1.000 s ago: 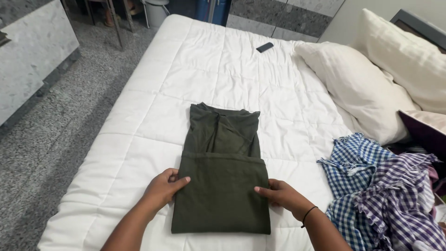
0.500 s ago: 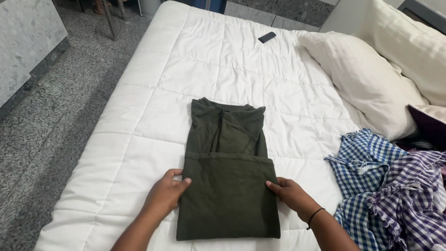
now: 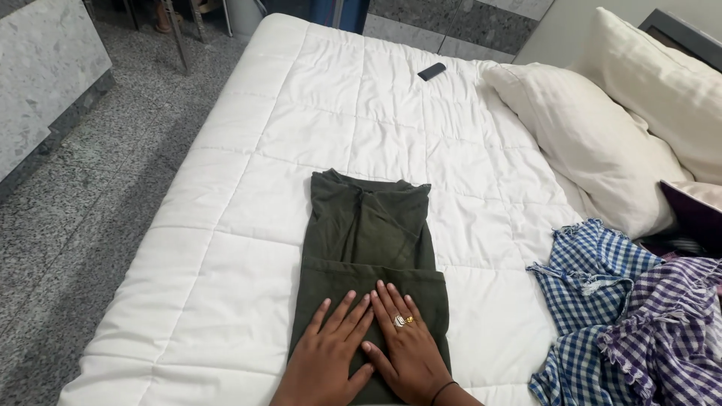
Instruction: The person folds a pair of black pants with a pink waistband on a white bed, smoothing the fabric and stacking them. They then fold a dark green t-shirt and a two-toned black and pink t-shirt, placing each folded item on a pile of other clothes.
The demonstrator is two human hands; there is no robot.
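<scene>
Olive-green garment [image 3: 367,256]: folded into a narrow oblong, lying flat near the foot edge of the white quilted mattress [image 3: 316,113]; its lower part is doubled up over the middle, giving a visible fold line across it.
Left hand [image 3: 328,358]: palm down on the doubled lower part, fingers extended and slightly spread, gripping nothing.
Right hand [image 3: 404,344]: palm down just beside the left, touching it, fingers extended and slightly spread; ring on one finger, dark band at the wrist.
Change: half a second ago the hands sat apart at the two side edges of the fold; both now lie together at the centre.
Meaning: judged as a flattening press on a fold already made.
Surroundings: blue and purple checked clothes [image 3: 639,316] heaped to the right, well apart; white pillows [image 3: 594,135] beyond; small dark flat object [image 3: 432,71] near the far edge.
</scene>
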